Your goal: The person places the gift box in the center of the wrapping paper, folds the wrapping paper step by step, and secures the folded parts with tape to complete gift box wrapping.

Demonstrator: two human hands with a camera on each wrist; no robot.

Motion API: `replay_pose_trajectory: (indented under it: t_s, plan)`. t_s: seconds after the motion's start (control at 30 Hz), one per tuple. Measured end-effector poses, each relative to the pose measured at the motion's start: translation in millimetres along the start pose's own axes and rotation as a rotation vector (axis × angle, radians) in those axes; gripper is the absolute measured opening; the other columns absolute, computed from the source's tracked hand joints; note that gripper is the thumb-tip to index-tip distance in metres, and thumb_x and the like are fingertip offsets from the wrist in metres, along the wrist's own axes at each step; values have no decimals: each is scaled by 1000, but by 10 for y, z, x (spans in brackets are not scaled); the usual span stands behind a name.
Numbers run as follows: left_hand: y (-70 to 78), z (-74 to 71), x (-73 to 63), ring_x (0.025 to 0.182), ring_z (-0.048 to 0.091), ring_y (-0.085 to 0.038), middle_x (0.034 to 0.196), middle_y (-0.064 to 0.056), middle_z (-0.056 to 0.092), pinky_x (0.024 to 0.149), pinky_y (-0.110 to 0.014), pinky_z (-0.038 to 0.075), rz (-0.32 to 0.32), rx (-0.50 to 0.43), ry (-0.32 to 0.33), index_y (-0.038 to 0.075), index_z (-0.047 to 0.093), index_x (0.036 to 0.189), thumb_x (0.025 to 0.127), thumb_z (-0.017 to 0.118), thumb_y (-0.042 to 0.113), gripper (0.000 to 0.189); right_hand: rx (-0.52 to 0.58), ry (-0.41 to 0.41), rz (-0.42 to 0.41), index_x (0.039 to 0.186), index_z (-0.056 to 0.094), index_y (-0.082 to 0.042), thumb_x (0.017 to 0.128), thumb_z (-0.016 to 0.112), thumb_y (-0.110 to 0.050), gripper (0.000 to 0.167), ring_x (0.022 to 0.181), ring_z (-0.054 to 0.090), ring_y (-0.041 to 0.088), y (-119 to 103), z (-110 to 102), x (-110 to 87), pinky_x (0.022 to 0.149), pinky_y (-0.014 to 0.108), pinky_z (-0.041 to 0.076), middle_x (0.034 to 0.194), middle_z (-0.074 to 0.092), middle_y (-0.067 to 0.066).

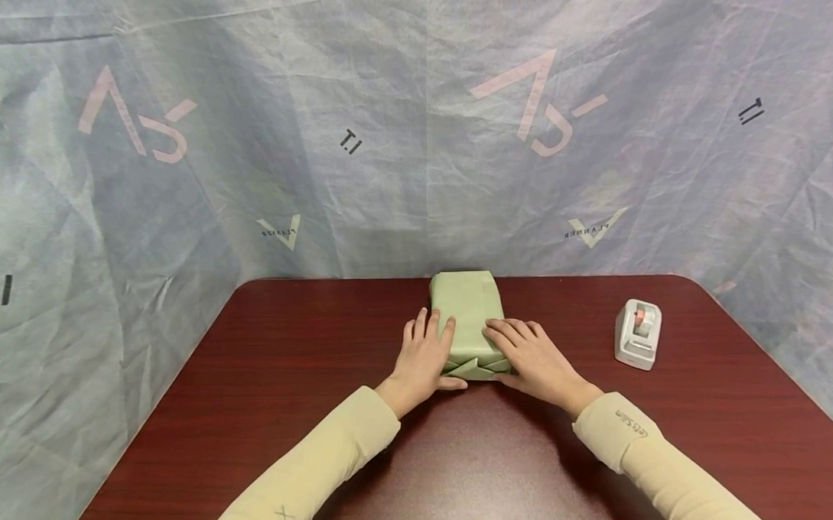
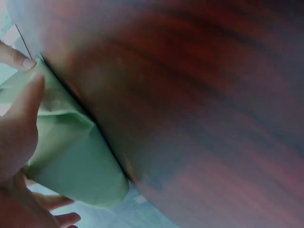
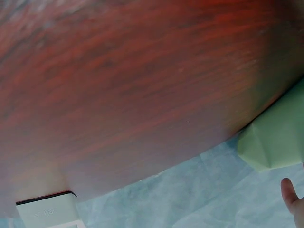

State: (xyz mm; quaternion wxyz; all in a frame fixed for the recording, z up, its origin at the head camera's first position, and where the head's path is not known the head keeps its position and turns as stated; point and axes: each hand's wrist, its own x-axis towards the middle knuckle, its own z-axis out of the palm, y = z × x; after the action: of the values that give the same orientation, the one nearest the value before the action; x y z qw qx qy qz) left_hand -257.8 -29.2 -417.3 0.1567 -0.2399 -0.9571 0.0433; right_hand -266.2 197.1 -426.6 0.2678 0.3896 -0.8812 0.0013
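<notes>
Left of the tape dispenser (image 1: pixel 628 337), the green wrapped package (image 1: pixel 468 308) lay with its long axis front to back, between the left hand (image 1: pixel 418 365), fingers spread, and the dispenser-side right hand (image 1: pixel 540 360), fingers closer together, both touching it.

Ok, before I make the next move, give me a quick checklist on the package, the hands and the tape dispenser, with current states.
1. Left hand on the green package: ok, touching its left side.
2. Right hand on the package: ok, touching its right side.
3. Tape dispenser upright and apart from the package: ok, on the table to its right.
4. Near-end folds taped: cannot tell; no tape shows, but clear tape could be missed.
5. Far-end folds closed: cannot tell, that end is hidden.
6. A hand free for the dispenser: not ok, both are on the package.
</notes>
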Motion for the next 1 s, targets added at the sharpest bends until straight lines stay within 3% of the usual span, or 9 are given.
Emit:
replay_pose_trajectory:
  t_s: [0.2,0.4,0.5,1.0]
  plan:
    - [54,56,14,132,31,-38,141,-21,34,101,-46,33,-25,49,27,9,33,140,70,52,74,97,29,-3,8,130,45,-9,68,75,-42,77,117,44,28,3,7,2,87,45,37,132,47,7]
    - [48,84,19,132,32,-36,139,-21,37,101,-45,33,-21,47,75,9,36,139,73,55,68,90,116,-72,23,135,41,-10,62,81,-37,88,122,39,27,40,-19,-21,91,45,36,139,40,6]
    - [47,88,25,132,31,-35,138,-20,38,102,-45,33,-23,55,85,10,37,138,73,56,67,88,108,-98,12,137,38,-11,61,82,-34,91,123,37,27,57,-24,-38,92,45,36,141,38,6]
    - [62,83,35,135,29,-30,140,-16,36,102,-43,32,-40,85,74,12,36,138,76,53,66,84,87,-57,-30,138,38,-9,61,81,-31,91,123,38,28,89,-1,-59,93,46,36,140,39,7]
